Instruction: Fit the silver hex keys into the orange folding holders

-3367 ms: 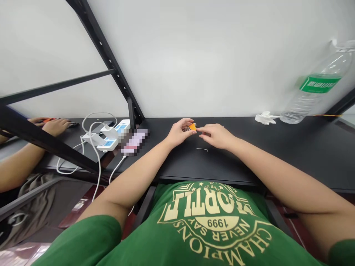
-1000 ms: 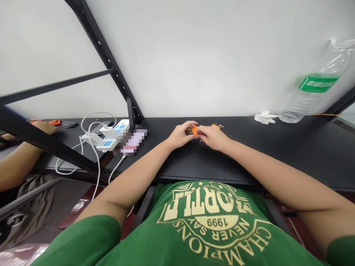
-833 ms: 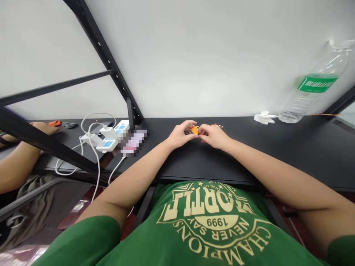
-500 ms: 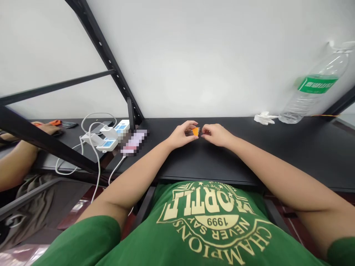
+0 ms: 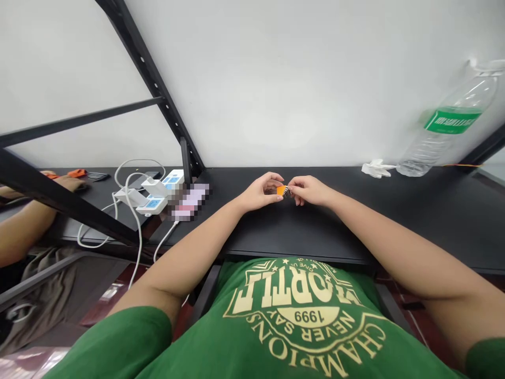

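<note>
A small orange-faced block (image 5: 281, 190) with dark-and-pale striped edges is held low over the black tabletop (image 5: 288, 231); its exact kind is too small to make out. My left hand (image 5: 260, 192) closes on its left side, thumb in front and fingers behind. On the striped right edge, the bent fingertips of my right hand (image 5: 309, 190) pinch the block. Fingers hide parts of both ends.
Left of my forearm lie a phone (image 5: 191, 202) on a cable and a white power strip (image 5: 160, 197) with plugs. A black metal frame (image 5: 158, 89) rises there; beyond it is another person's arm (image 5: 27, 231). Far right stand a water bottle (image 5: 437, 129) and crumpled tissue (image 5: 377, 168).
My right hand has moved slightly left and now grips the block's right edge. The block has turned a little, its striped edge tilting toward the right fingers. My left hand barely moved.
</note>
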`<state>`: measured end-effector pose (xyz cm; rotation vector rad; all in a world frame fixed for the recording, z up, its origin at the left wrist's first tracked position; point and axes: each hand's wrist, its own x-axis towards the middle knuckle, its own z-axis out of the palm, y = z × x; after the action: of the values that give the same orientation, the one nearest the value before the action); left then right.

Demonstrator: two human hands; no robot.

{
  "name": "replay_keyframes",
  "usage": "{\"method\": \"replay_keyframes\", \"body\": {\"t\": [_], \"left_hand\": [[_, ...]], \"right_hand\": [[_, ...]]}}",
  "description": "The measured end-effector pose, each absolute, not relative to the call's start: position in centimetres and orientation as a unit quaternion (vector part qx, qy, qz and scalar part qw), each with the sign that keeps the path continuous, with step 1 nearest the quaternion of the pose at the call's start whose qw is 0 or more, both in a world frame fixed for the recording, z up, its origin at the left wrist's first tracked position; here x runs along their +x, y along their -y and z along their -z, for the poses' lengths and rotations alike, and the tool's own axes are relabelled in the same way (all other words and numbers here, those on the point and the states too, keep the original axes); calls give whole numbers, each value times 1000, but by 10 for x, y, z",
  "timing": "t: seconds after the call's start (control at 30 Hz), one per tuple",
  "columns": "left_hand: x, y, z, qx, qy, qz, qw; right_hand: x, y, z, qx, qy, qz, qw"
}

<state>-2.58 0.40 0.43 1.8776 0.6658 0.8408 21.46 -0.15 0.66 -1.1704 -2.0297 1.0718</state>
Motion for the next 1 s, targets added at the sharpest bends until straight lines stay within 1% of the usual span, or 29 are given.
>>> {"method": "replay_keyframes", "body": {"t": [0.1, 0.23, 0.33, 0.47, 0.6, 0.67, 0.73, 0.8, 0.9, 0.97, 1.0], "left_hand": [[-26, -5, -4, 774, -271, -335, 464], [-27, -7, -1, 788, -271, -323, 449], [-28, -7, -2, 808, -283, -309, 414], [-35, -9, -8, 828, -312, -283, 370], [-47, -17, -11, 824, -335, -276, 365], [-52, -21, -11, 821, -344, -269, 368], [-55, -24, -10, 820, -347, -267, 369], [-56, -25, -11, 820, -345, -272, 367], [-53, -22, -12, 819, -337, -289, 363], [-50, -19, -12, 819, -324, -300, 366], [-49, -17, -12, 819, -317, -304, 370]], "right_hand": [[212, 3, -9, -437, 744, -425, 273], [210, 7, -13, -469, 750, -396, 248], [210, 8, -15, -495, 747, -373, 241], [215, 2, -15, -523, 715, -379, 267], [224, -6, -14, -535, 675, -421, 284], [229, -9, -14, -540, 672, -433, 262], [232, -10, -13, -545, 685, -432, 217], [235, -11, -14, -545, 712, -412, 166], [235, -10, -16, -556, 751, -339, 113], [232, -8, -18, -567, 768, -274, 118], [230, -5, -19, -564, 775, -246, 143]]}}
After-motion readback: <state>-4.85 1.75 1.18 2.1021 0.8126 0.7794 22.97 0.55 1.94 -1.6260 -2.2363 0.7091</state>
